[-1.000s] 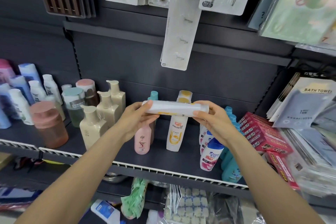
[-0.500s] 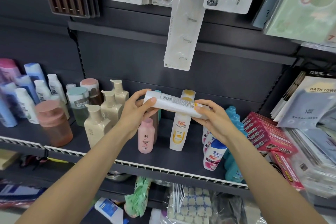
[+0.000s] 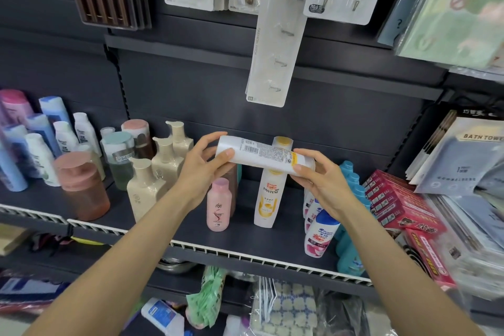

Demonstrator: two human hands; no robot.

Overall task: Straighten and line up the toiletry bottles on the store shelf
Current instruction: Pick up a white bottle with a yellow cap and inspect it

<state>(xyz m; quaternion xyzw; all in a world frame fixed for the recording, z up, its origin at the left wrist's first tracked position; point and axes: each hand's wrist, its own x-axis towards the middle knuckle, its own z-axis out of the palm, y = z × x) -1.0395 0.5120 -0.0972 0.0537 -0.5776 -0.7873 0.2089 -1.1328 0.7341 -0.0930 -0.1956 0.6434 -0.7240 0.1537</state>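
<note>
I hold a white shampoo bottle [image 3: 261, 157] sideways above the dark shelf [image 3: 245, 237], its barcode side facing me. My left hand [image 3: 203, 169] grips its base end and my right hand [image 3: 317, 180] grips its cap end. Below it stand a white and yellow Pantene bottle [image 3: 268, 199] and a small pink bottle [image 3: 218, 206]. A white bottle with a blue cap [image 3: 319, 234] and several teal bottles [image 3: 351, 226] stand under my right wrist. Beige pump bottles [image 3: 158, 169] stand to the left.
A pink-lidded jar [image 3: 83, 188] and blue and white bottles [image 3: 46, 144] fill the left shelf. Red boxes [image 3: 395, 207] and bath towel packs [image 3: 463, 155] crowd the right. A long hook card [image 3: 275, 43] hangs overhead. A white wire rail [image 3: 245, 255] edges the shelf front.
Both hands rolled the white bottle so its barcode side now faces me, and tilted its left end a little higher. The view has shifted slightly.
</note>
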